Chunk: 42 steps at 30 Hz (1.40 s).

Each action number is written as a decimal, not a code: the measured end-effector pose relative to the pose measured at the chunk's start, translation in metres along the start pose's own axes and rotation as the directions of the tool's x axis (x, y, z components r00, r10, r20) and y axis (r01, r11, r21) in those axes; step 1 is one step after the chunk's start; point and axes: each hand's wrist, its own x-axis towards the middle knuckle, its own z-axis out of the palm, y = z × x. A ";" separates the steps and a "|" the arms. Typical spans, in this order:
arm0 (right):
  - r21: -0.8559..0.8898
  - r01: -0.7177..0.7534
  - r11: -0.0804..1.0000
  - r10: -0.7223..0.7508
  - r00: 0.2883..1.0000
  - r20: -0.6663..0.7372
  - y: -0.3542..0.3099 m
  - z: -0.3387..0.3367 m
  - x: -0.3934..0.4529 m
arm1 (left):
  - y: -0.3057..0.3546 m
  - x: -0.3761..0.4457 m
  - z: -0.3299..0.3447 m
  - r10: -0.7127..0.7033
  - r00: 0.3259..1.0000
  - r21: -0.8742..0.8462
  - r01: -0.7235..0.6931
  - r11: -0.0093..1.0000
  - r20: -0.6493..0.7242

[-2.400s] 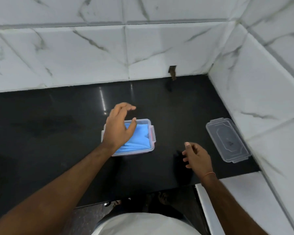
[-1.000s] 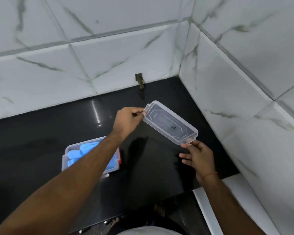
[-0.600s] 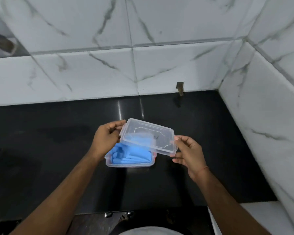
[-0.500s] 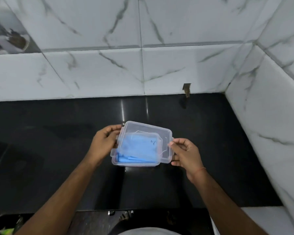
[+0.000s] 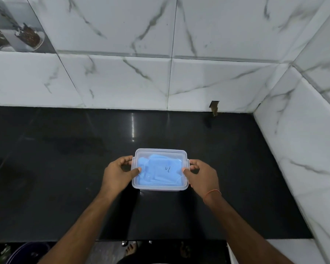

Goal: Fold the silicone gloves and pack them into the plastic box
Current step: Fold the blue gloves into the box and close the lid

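Silicone gloves (image 5: 156, 171), light blue and folded flat, lie inside the clear plastic box (image 5: 159, 187), which sits on the black countertop (image 5: 65, 168) between the 2 hands. A clear lid (image 5: 160, 152) covers the box, so the gloves show only through the plastic. The left hand (image 5: 117, 174) is at the box's left end: its thumb lies on the lid near the left edge, and its fingers curl around the small latch tab on that side. The right hand (image 5: 203, 175) mirrors it at the right end, thumb resting on the lid's right edge and fingers hooked over the tab there (an orange thread band (image 5: 211, 193) circles that wrist). Both hands are therefore closed on the box's ends, each touching the lid, with the gloves directly between them under the cover. Whether the latches are snapped down cannot be told. A small dark scribble sits near the middle of the lid, too faint to read as letters; no brand or label is legible. Behind the counter rises a wall of white marble-pattern tiles (image 5: 217, 35), meeting a second tiled wall at the right corner.
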 end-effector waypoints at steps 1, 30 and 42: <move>-0.033 0.004 0.999 -0.004 1.000 -0.005 -0.001 0.001 0.001 | -0.001 0.000 0.001 0.000 1.000 0.003 0.000 1.000 -0.006; 0.243 -0.553 0.797 0.381 0.772 0.508 0.007 -0.012 0.020 | -0.014 0.010 0.014 -0.270 0.936 -0.311 0.331 0.891 0.225; 0.276 -0.250 0.928 0.181 0.951 0.252 -0.006 0.016 0.006 | -0.019 -0.005 0.040 -0.098 0.995 -0.097 0.101 0.990 0.035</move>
